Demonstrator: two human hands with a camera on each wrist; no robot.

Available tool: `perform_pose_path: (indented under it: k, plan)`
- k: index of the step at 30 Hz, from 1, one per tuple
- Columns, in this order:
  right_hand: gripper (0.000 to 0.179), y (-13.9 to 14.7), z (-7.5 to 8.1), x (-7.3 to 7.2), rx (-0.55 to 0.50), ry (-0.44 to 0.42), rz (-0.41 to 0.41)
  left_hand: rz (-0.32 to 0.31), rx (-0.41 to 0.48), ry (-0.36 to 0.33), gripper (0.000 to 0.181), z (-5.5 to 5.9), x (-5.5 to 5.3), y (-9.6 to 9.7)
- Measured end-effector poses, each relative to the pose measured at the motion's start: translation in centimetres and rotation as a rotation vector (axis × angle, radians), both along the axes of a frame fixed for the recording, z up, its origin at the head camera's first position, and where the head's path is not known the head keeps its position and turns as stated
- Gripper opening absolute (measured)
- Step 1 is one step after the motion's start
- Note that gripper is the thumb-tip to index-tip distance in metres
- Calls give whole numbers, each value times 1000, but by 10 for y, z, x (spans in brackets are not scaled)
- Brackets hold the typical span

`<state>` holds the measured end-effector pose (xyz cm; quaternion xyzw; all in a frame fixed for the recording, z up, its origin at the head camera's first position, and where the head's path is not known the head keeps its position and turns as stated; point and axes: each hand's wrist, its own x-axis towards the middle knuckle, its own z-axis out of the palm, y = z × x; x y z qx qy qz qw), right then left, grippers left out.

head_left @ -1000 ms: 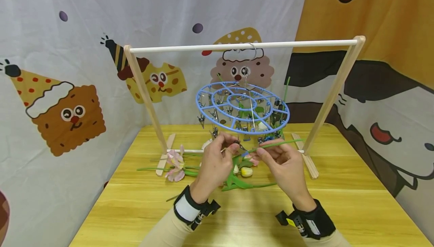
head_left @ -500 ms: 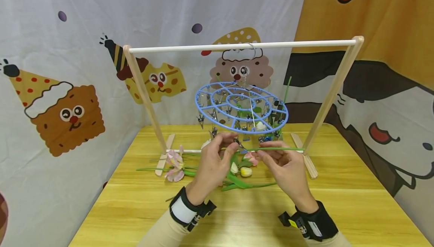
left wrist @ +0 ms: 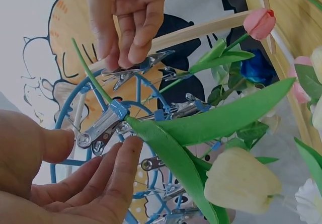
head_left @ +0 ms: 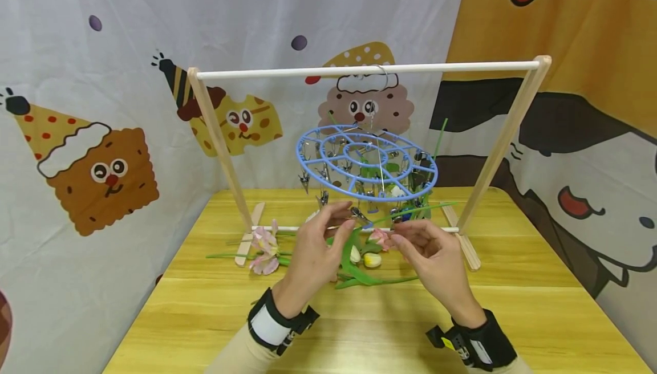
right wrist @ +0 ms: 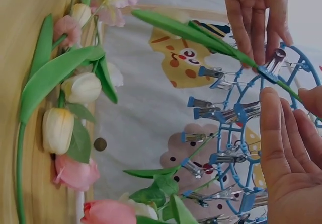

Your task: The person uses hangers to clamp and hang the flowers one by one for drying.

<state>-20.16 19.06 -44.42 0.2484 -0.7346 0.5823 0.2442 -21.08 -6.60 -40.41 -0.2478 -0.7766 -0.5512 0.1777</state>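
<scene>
A blue-tipped metal clip on the round blue clip hanger grips the green stem of a white tulip. Long green leaves spread from that stem beside the clip. My left hand is around this clip, thumb and fingers apart on either side of it, holding nothing. On the other side, my right hand has its fingers loosely extended near the stem, with the thumb apart from them. In the right wrist view, the stem runs toward the right thumb.
The hanger hooks over the white rod of a wooden stand. More flowers, including a blue one and a pink tulip, hang from its clips. On the table lie a pink lily, a yellow-white tulip and other stems.
The left fingers have parted from the clip and the hand has drawn slightly back left. The right hand has let go of the stem, whose free end now tilts upward.
</scene>
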Motion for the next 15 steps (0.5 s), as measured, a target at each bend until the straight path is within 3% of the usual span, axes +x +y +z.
perform_pose_path:
  k: [8, 15]
  plan:
    - [22, 9, -9, -1, 140, -71, -23, 37, -49, 34, 39, -3, 6, -8]
    - [16, 16, -19, -4, 434, -155, -56, 66, -105, 55, 34, -12, 13, -18]
